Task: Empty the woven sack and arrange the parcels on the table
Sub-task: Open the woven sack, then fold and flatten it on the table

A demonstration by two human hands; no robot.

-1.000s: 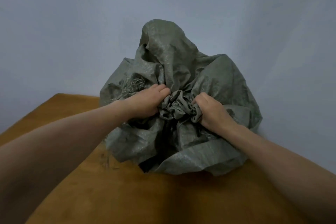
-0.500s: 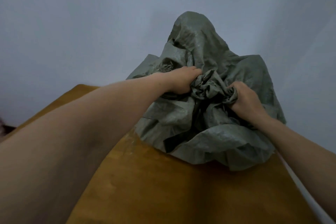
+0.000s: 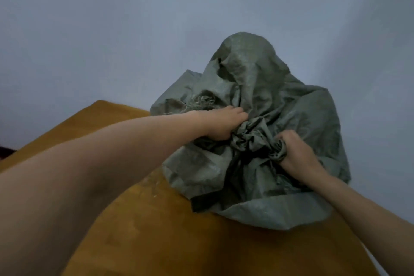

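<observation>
behind the table, wall (image 3: 112, 29): plain pale blue-grey, filling the whole upper half of my view.
table (image 3: 179, 242): warm brown wood, running from under my arms out to the wall; a few pale scuffs show just left of the sack's base.
woven sack (image 3: 257, 78): grey-green and crumpled, sitting on the far right part of the table, close to the wall. one peak of cloth stands up high, and the rest slumps round it in wide folds. whatever is inside is hidden by the cloth.
left hand (image 3: 221, 123): reaching in from the left, laid on the sack's near face, fingers curled down into a fold and clutching it.
right hand (image 3: 295, 154): coming in from the right, clenched round a wad of gathered cloth, knuckles up.
bunched cloth (image 3: 253, 139): a tight twisted knot of sack material between my two hands, touching both.
frayed threads (image 3: 201, 102): a loose tangle on the sack, just beyond my left wrist.
</observation>
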